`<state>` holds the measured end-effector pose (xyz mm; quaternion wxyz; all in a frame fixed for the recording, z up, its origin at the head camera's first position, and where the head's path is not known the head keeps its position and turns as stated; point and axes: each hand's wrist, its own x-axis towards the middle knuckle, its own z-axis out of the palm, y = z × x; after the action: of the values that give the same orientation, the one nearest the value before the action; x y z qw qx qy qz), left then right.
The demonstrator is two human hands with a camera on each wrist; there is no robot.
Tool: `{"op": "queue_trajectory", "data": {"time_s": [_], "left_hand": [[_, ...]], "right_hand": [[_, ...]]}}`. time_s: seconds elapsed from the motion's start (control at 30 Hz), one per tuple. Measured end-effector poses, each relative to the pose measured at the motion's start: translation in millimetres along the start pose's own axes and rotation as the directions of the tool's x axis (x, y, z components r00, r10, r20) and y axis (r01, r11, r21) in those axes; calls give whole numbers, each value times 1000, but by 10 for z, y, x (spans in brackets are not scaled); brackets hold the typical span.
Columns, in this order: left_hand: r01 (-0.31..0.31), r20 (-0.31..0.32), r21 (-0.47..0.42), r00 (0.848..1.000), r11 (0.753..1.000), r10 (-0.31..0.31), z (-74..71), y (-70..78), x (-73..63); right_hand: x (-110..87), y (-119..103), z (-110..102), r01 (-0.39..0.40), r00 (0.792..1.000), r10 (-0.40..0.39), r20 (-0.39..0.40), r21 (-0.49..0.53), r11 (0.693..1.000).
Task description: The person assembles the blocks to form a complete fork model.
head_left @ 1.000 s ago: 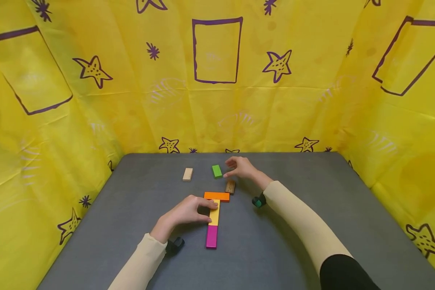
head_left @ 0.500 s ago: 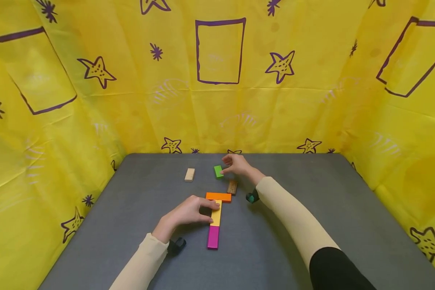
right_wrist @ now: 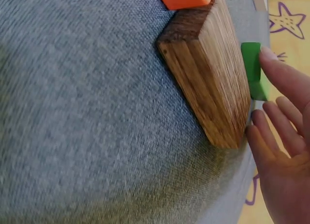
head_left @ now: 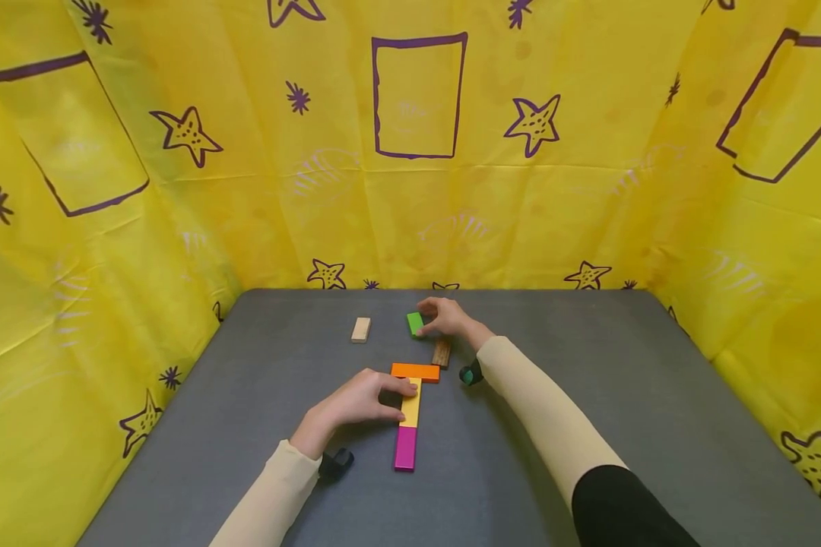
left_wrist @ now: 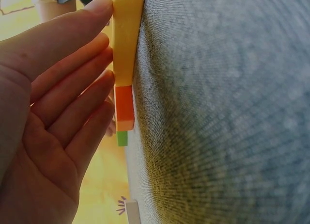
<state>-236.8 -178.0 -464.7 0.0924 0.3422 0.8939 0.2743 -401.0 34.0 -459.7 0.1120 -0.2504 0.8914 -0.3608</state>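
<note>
We rest our left hand [head_left: 357, 399] on the middle yellow block [head_left: 410, 408], thumb and fingers spread | our right hand [head_left: 446, 318] has thumb and fingers apart, thumb touching the far green block [head_left: 414, 324] | brown block [head_left: 442, 352] sits between that and the orange block [head_left: 416, 372] | pink block [head_left: 405, 449] near, pale block [head_left: 361, 330] far left

Yellow fabric sheeting [head_left: 410, 205] hung on three sides, creased, with a horizontal fold across the back; purple-outlined starfish [head_left: 535, 125], spiky bursts [head_left: 298, 97] and open rectangles [head_left: 420, 95], plus fainter pale fishbones [head_left: 317, 171]. Dark grey tabletop [head_left: 547, 311], woven-looking up close, reaching the back sheet. Light diffuse, shadows soft-edged.
</note>
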Motion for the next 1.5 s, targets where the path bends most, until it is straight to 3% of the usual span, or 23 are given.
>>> {"op": "queue_trajectory", "data": {"time_s": [0.2,0.43,0.93,1.27,1.5], "left_hand": [[2,4,-7,1000,1000,-2,-5,11,3],[1,10,-11,1000,1000,0,-15,18,-4],[5,6,-16,1000,1000,-5,-18,28,-11],[19,20,-24,1000,1000,-19,-20,30,12],[4,7,-3,1000,1000,-4,-19,17,-1]], "right_hand": [[11,1,33,8,1000,-8,24,-20,1000],[31,29,50,18,999,-13,44,-126,992],[28,24,70,5,1000,-2,25,-125,992],[7,17,75,-25,999,19,-50,-115,993],[-44,-58,64,-3,996,-5,-84,-92,996]]}}
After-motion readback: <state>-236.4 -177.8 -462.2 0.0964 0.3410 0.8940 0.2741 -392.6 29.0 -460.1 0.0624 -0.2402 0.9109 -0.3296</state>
